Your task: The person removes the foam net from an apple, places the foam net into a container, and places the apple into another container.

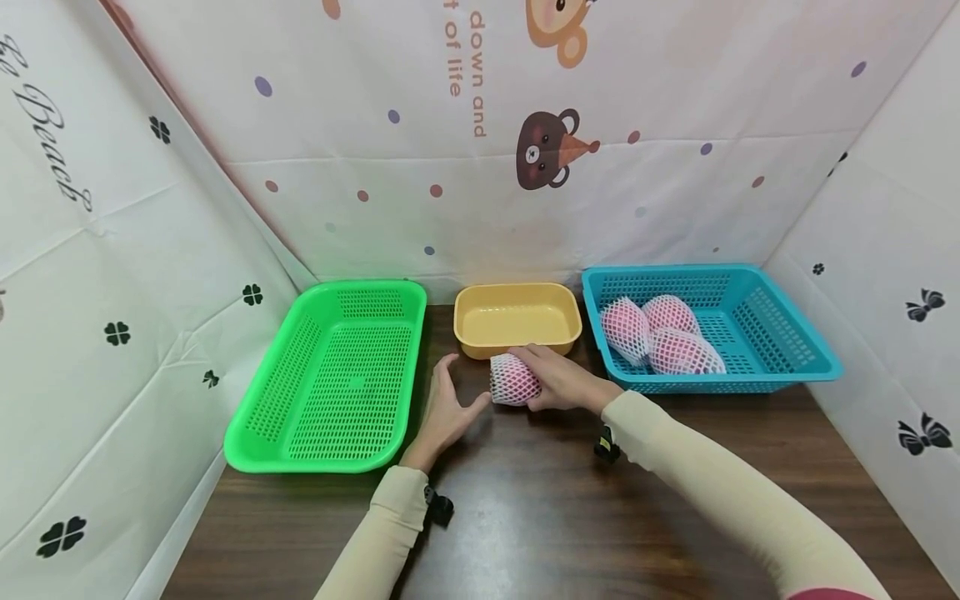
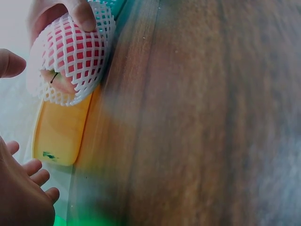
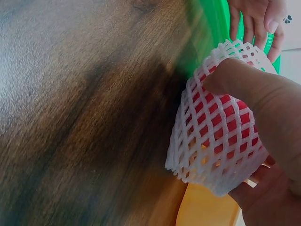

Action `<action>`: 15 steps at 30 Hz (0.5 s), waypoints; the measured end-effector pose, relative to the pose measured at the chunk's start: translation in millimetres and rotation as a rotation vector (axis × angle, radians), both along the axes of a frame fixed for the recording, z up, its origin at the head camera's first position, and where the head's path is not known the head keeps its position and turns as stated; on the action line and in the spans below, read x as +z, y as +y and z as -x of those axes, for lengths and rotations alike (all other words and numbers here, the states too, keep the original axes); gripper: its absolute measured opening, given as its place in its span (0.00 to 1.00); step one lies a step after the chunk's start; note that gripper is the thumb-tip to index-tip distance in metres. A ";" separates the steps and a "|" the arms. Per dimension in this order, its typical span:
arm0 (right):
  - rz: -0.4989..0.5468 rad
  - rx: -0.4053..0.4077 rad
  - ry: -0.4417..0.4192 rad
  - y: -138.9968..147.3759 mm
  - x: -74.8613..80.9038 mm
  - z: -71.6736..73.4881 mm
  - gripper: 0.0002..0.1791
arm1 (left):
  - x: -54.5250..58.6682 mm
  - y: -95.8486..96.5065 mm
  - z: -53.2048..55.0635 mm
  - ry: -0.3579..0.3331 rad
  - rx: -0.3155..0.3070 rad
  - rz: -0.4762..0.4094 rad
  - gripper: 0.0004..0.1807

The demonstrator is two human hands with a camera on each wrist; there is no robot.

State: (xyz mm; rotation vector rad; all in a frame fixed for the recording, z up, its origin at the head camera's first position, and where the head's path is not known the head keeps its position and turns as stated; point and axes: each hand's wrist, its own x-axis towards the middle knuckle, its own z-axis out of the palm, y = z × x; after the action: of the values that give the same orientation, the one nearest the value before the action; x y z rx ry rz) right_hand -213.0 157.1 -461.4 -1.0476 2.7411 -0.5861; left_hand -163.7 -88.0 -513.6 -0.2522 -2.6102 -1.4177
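Observation:
An apple (image 1: 515,380) in a white foam net sleeve is gripped by my right hand (image 1: 558,379), just in front of the yellow basket. In the left wrist view the apple (image 2: 77,56) shows its stem at the sleeve's open end. The right wrist view has the thumb pressing on the foam net (image 3: 216,127), with red skin behind the mesh. My left hand (image 1: 447,410) is just left of the apple, fingers spread and apart from it, holding nothing.
A green basket (image 1: 408,375) stands on the left of the brown table (image 1: 525,517). Behind the apple is a small yellow basket (image 1: 517,321). The blue basket (image 1: 780,329) at right contains several net-sleeved fruits (image 1: 682,350). Printed cloth walls (image 1: 360,225) enclose the table.

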 end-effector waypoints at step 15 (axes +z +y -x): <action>-0.053 0.006 0.021 -0.3 3.1 -1.1 0.56 | -1.3 -2.0 -0.3 -0.024 0.002 0.016 0.50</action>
State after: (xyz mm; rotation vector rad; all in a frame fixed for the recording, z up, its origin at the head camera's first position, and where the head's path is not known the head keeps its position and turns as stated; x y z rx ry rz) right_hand -212.0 156.7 -458.3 -1.0547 2.7542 -0.5009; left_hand -163.4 -90.0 -514.9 -0.2351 -2.6410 -1.4090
